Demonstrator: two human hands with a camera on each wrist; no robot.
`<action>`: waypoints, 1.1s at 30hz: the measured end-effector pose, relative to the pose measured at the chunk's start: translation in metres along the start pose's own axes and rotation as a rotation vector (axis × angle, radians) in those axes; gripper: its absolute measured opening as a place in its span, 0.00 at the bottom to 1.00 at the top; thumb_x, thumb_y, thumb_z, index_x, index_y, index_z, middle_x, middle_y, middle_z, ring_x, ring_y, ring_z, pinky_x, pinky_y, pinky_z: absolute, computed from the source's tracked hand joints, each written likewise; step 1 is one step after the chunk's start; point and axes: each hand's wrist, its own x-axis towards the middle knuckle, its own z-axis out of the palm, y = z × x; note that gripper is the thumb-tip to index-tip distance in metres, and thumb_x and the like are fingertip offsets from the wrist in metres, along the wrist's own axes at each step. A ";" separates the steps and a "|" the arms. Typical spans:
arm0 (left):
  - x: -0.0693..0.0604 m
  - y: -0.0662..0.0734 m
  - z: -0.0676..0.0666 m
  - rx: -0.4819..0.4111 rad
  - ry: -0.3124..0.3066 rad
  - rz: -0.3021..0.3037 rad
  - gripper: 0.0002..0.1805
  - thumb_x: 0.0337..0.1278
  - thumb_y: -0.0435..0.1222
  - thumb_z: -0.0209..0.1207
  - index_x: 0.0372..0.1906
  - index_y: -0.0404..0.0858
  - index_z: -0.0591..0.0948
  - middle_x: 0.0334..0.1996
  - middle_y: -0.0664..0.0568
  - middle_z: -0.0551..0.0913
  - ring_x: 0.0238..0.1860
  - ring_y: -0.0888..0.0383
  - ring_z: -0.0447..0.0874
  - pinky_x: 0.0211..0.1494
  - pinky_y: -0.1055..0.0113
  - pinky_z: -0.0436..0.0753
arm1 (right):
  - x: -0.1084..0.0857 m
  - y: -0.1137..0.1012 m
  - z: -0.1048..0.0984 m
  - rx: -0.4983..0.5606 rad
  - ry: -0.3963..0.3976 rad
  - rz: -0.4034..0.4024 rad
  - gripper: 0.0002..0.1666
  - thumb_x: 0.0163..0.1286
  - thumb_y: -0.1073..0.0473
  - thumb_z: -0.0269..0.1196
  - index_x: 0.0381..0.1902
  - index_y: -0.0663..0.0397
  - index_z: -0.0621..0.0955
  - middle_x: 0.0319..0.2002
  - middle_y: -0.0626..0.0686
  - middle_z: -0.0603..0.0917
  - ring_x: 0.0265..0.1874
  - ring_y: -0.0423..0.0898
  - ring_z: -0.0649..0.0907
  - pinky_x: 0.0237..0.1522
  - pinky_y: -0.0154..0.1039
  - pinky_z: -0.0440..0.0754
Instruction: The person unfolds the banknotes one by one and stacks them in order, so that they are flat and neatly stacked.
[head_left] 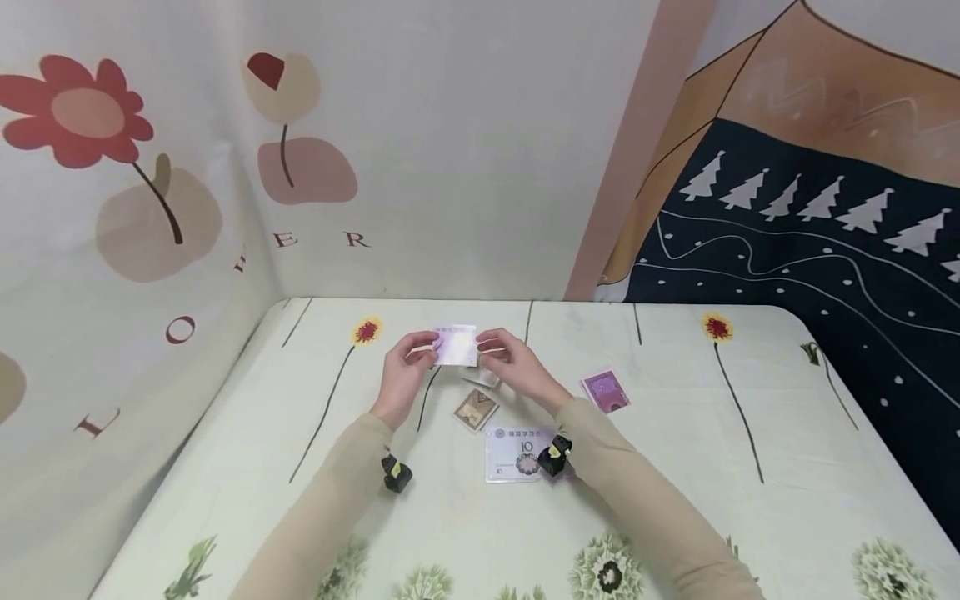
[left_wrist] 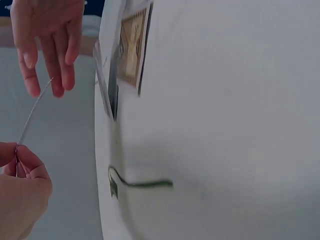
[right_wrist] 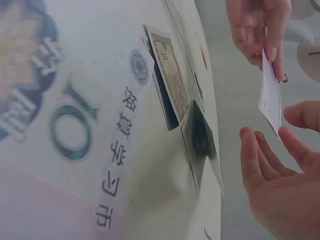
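Observation:
A pale purple play banknote [head_left: 457,353] is held up above the far part of the table. My left hand [head_left: 405,373] pinches its left edge between thumb and fingers, as the left wrist view [left_wrist: 22,192] shows edge-on. At the opposite edge is my right hand [head_left: 519,367], thumb and fingers spread apart around it without gripping; in the right wrist view a fingertip [right_wrist: 286,135] is close to the note's corner, and contact is unclear. Below the hands lie a folded greyish note [head_left: 480,378] and a brown folded note [head_left: 476,410].
A larger note marked 10 [head_left: 506,458] lies nearer me, partly under my right wrist. To the right rests a dark purple folded note [head_left: 606,392]. The flower-print tablecloth [head_left: 225,467] meets a hanging printed curtain [head_left: 450,208] at the back.

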 end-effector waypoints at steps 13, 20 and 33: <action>-0.012 -0.001 0.031 -0.008 -0.069 0.031 0.18 0.58 0.19 0.54 0.54 0.28 0.76 0.54 0.40 0.76 0.45 0.54 0.78 0.47 0.73 0.79 | -0.018 0.013 -0.018 0.093 0.166 -0.026 0.19 0.62 0.76 0.57 0.52 0.66 0.74 0.46 0.65 0.80 0.40 0.56 0.84 0.41 0.41 0.83; -0.018 -0.008 0.043 0.034 -0.105 0.030 0.17 0.58 0.20 0.56 0.53 0.29 0.77 0.54 0.40 0.77 0.46 0.51 0.80 0.50 0.68 0.80 | -0.031 0.019 -0.023 0.091 0.229 -0.024 0.19 0.61 0.79 0.57 0.50 0.66 0.75 0.43 0.63 0.79 0.37 0.54 0.83 0.39 0.34 0.82; -0.028 -0.010 0.062 0.079 -0.125 0.023 0.16 0.55 0.20 0.58 0.49 0.30 0.81 0.51 0.43 0.80 0.41 0.54 0.81 0.46 0.64 0.83 | -0.053 0.026 -0.028 0.202 0.331 0.065 0.17 0.59 0.77 0.57 0.48 0.69 0.76 0.42 0.64 0.80 0.35 0.49 0.84 0.38 0.33 0.83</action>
